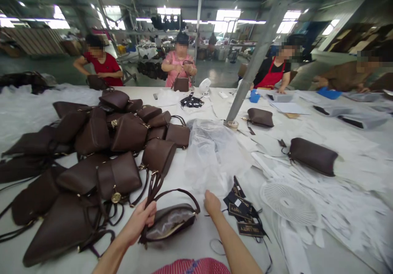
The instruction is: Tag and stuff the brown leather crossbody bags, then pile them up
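Observation:
Near the table's front edge, my left hand point(143, 218) is closed round dark brown straps at the left end of an open handbag point(172, 223). The bag's grey lining shows, and its handle arches up to the right. My right hand point(212, 202) is closed, just right of the bag and at the lower edge of a clear plastic bag point(211, 151); what it holds, if anything, is hidden. Black tags with gold lettering point(242, 210) lie right of my right hand. Many brown bags point(129, 132) are heaped on the left.
A white fan point(288, 202) lies at the right among white strips. Two brown pouches point(313, 156) rest farther back on the right. A slanted metal post point(258, 57) stands beyond the plastic. Several people work across the table, one with a small brown bag point(181, 84).

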The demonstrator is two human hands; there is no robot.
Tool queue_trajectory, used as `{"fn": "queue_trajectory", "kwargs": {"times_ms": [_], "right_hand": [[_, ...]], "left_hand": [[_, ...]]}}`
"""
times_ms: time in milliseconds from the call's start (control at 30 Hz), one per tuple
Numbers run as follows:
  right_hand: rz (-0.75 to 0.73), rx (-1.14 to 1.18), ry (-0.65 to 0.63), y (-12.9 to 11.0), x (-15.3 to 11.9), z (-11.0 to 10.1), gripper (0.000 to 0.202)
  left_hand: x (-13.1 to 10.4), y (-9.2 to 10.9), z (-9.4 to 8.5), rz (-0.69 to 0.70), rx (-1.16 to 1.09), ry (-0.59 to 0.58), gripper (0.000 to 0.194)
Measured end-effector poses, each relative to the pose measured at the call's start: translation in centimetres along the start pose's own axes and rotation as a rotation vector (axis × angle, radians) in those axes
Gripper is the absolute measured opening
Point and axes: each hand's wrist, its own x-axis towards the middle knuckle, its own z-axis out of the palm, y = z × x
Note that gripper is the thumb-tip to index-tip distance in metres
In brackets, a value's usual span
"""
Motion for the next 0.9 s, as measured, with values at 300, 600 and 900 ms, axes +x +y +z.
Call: {"fn": "queue_trajectory", "kwargs": {"times_ms": [300, 600, 900], "right_hand": [[-0.346, -0.017, -0.079, -0.3, -0.9, -0.3, 0.021], [-0.527, -0.003, -0.151, -6.4, 3.1, -0.5, 0.026], [-0.421, 0.226, -0.209, -9.3, 4.7, -0.9, 0.007]], "left_hand": [[0.1, 0.3, -0.7, -0.032, -0.028, -0.047, 0.05], [-0.7, 0.1, -0.4, -0.041, 0.018, -0.09, 0.048], [-0.7, -0.4, -1.3, -0.038, -0.044, 0.03, 0.053]]}}
